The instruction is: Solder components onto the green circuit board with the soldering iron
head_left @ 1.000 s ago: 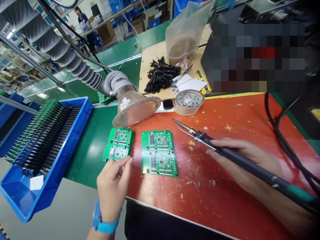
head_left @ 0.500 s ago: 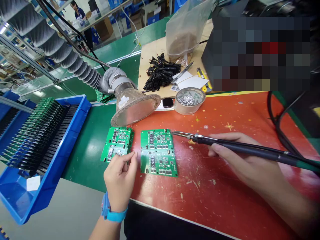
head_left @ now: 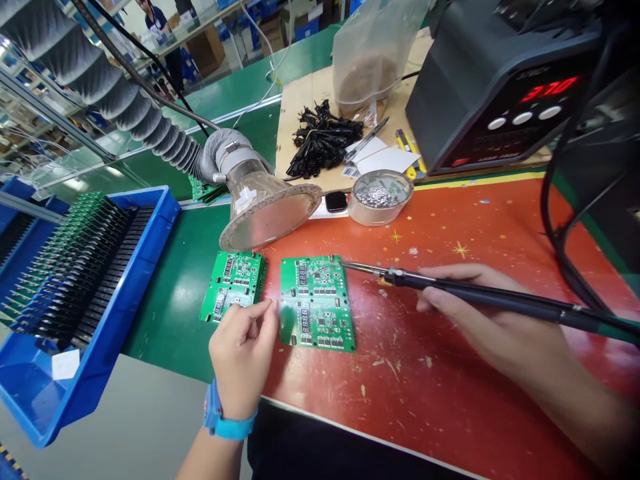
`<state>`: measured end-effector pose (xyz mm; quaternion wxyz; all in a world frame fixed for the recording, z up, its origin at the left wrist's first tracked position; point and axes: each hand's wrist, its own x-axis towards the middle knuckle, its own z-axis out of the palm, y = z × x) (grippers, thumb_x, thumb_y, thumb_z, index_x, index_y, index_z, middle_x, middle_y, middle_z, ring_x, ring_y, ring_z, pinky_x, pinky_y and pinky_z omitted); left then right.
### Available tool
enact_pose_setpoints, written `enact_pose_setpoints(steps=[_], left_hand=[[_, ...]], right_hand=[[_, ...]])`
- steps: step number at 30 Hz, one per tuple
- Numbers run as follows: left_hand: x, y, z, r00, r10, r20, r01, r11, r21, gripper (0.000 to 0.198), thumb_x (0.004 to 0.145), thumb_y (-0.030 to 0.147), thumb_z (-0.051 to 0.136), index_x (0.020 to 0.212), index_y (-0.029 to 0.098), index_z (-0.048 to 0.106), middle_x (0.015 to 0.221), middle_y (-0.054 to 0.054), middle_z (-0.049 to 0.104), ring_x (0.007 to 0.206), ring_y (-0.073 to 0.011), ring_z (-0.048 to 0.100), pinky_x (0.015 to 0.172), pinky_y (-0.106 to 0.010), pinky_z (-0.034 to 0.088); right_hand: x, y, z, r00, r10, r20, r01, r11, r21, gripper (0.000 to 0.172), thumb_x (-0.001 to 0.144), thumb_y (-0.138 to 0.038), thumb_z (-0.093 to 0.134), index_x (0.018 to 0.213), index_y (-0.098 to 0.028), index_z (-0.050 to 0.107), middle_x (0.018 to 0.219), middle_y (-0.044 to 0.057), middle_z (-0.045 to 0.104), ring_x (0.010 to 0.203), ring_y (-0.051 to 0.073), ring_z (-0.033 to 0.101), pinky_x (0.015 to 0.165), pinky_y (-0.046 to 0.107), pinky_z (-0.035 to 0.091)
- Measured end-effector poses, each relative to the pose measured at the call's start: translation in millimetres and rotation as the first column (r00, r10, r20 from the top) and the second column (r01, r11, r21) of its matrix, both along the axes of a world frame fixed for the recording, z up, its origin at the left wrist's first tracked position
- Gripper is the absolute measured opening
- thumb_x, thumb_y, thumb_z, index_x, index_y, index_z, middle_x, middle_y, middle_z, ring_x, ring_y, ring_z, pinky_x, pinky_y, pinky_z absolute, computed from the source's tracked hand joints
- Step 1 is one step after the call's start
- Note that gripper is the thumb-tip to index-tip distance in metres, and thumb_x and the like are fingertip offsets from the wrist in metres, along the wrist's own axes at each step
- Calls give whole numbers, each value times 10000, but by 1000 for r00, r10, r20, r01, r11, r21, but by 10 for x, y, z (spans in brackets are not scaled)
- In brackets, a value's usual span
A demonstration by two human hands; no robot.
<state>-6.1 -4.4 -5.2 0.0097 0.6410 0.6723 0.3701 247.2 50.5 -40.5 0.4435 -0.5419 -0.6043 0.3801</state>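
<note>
The right hand (head_left: 475,320) is closed around a soldering iron (head_left: 490,299) in a pencil grip, its long axis running almost level across the view, with the tip just at the upper right edge of the right-hand green circuit board (head_left: 315,307). The left hand (head_left: 243,360) pinches thumb and finger together beside that board's left edge (on anything small, I cannot tell), touching or nearly touching a second board (head_left: 233,287). Farther off, a soldering station (head_left: 500,113) reads 370; the boards' print is too small to read.

Soldering station (head_left: 500,100) reading 370, fume extractor hood (head_left: 265,213), blue tray (head_left: 137,280), round tin of silvery scraps (head_left: 380,198), black cable bundle (head_left: 323,140)
</note>
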Motion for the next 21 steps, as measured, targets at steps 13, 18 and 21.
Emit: enact_pose_setpoints(steps=[13,18,21], left_hand=[[37,25,3,999,-35,-20,35,999,6,40,790,174,634,801,166,671,516,66,342,484,-70,349,491,-209,315],[11,-38,21,1000,-18,2,18,1000,7,48,778,163,644,819,176,666,530,64,366,479,-69,355,480,-208,317],[-10,-112,22,1000,-27,14,27,1000,-11,84,775,148,645,846,189,664,546,62,384,475,-66,359,472,-207,315]], right_hand=[[60,-29,-44,999,36,23,-36,999,7,137,760,-373,597,869,-290,609,623,-37,628,545,108,590,533,207,500],[71,-53,-41,999,22,-44,-24,999,-30,138,761,-355,601,891,-310,605,630,-42,621,573,112,583,553,217,475],[44,-83,46,995,-65,-75,59,996,-73,124,725,-368,620,831,-304,617,632,-37,612,579,123,571,558,238,461]])
